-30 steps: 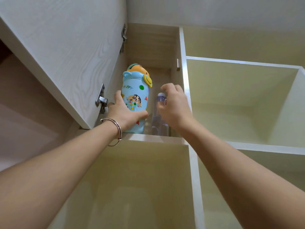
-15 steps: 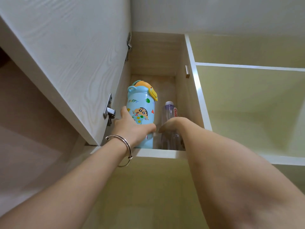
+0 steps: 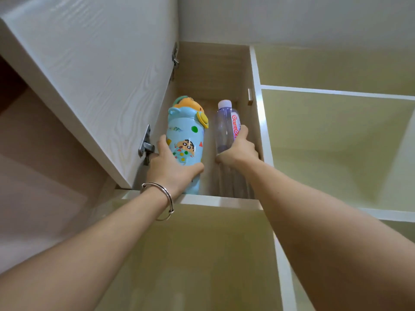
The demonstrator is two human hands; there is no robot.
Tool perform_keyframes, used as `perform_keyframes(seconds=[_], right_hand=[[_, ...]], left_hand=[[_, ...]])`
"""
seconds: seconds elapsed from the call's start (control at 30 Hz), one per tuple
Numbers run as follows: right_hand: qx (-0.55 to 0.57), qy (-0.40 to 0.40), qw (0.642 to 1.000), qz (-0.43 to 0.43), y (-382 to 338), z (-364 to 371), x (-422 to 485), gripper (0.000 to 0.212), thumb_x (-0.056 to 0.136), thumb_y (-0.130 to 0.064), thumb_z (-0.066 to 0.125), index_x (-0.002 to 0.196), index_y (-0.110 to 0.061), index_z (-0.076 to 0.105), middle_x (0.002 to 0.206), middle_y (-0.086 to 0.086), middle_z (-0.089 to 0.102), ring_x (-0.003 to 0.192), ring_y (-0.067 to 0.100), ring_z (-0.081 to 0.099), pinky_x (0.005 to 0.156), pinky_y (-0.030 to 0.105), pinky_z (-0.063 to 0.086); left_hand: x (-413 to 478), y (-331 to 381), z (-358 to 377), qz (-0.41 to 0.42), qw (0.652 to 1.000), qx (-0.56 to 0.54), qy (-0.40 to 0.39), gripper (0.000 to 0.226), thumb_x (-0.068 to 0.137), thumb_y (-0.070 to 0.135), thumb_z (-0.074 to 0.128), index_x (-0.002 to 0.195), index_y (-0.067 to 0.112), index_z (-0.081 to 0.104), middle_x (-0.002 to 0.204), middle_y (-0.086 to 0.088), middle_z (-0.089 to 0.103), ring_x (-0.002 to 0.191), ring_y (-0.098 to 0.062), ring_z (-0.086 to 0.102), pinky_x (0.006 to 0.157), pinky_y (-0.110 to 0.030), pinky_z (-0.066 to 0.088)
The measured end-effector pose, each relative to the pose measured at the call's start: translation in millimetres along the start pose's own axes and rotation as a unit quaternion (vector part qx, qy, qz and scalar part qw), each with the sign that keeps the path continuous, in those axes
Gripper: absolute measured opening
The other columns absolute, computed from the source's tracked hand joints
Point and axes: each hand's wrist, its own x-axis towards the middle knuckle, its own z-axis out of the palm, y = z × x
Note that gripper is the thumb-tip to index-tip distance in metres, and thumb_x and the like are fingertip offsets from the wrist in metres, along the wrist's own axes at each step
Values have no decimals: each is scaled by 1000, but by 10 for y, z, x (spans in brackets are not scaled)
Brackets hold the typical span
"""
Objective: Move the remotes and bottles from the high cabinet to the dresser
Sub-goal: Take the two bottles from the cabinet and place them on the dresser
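Both bottles stand side by side in the high cabinet (image 3: 215, 202) compartment; the left hand (image 3: 171, 169) is clamped low around the cartoon bottle (image 3: 186, 140), the right hand (image 3: 239, 151) around the clear bottle (image 3: 224, 126), low grips seemingly suiting the overhead reach.

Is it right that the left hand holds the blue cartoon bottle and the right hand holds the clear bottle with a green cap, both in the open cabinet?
Not quite: the head view shows the cap is white, not green. The rest holds: the left hand holds the blue bottle, the right hand holds the clear bottle, both in the open cabinet.
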Motion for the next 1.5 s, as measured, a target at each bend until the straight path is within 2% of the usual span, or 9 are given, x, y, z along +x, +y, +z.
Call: perform_keyframes(seconds=[0.17, 0.33, 0.47, 0.63, 0.83, 0.97, 1.17, 1.3, 1.5], right_hand=[[79, -15, 995, -51, -123, -308, -268, 96, 73, -18, 70, 145, -23, 5, 123, 11, 53, 108, 31, 56, 93, 39, 50], [199, 25, 977, -74, -106, -661, -429, 88, 69, -16, 70, 139, -24, 18, 113, 5, 57, 102, 26, 60, 91, 34, 52], [290, 30, 955, -58, 32, -959, -590, 99, 56, -23, 74, 137, -32, 18, 109, -2, 61, 98, 26, 66, 82, 40, 58], [216, -22, 973, -80, 295, -1416, -1097, 94, 61, -18, 74, 135, -31, 18, 113, -1, 66, 83, 24, 72, 65, 38, 59], [105, 7, 994, -37, 795, -1903, -1977, 97, 65, -8, 75, 140, -26, 15, 108, 6, 65, 84, 16, 69, 70, 30, 59], [5, 34, 998, 45, 1091, -2172, -2896, 98, 61, -14, 78, 137, -34, 18, 121, 4, 61, 86, 10, 70, 75, 28, 58], [-92, 61, 970, 218, 1271, -2610, -4859, 98, 64, -7, 80, 127, -51, 20, 121, -8, 55, 96, 2, 63, 75, 1, 47], [-167, 115, 921, 332, 1073, -3082, -5964, 101, 61, -8, 83, 112, -68, 18, 116, -3, 60, 94, 11, 67, 88, 28, 55], [-277, 233, 816, 450, 493, -3871, -7310, 97, 63, -11, 81, 117, -62, 18, 128, -5, 53, 110, 14, 58, 81, 6, 43]], left_hand=[[-180, 166, -46, 57, 994, -45, 82, 105, 53, 26, 82, 140, 11, 23, 135, -14, 41, 122, -26, 43, 96, -26, 36], [-334, 407, -134, 52, 988, -109, 93, 109, 37, 43, 73, 133, 19, 25, 126, -7, 51, 114, -26, 54, 93, -44, 50], [-657, 524, -140, 45, 984, -162, 58, 89, 39, 47, 75, 114, 28, 31, 117, 2, 54, 107, -19, 60, 92, -43, 52], [-1307, 572, -112, 31, 969, -244, -2, 79, 64, 30, 79, 125, 24, 29, 103, 20, 53, 81, 11, 60, 76, -15, 54], [-2168, 595, -204, -13, 942, -303, -146, 96, 52, 29, 82, 133, 18, 32, 100, 20, 60, 85, 8, 65, 78, -18, 55], [-2881, 542, -275, -78, 900, -334, -267, 88, 49, 23, 82, 126, 19, 39, 98, 17, 64, 81, 7, 66, 72, -18, 56], [-4346, 492, -488, -204, 790, -357, -454, 79, 31, 33, 84, 98, 41, 44, 101, 15, 65, 82, 6, 66, 70, -21, 53], [-5326, 741, -689, -253, 699, -360, -564, 78, 37, 18, 86, 93, 47, 40, 101, 16, 59, 80, 9, 63, 67, -17, 47], [-6516, 1362, -1077, -255, 567, -359, -696, 79, 46, 8, 89, 100, 41, 42, 107, 4, 60, 94, -12, 61, 77, -33, 53]])
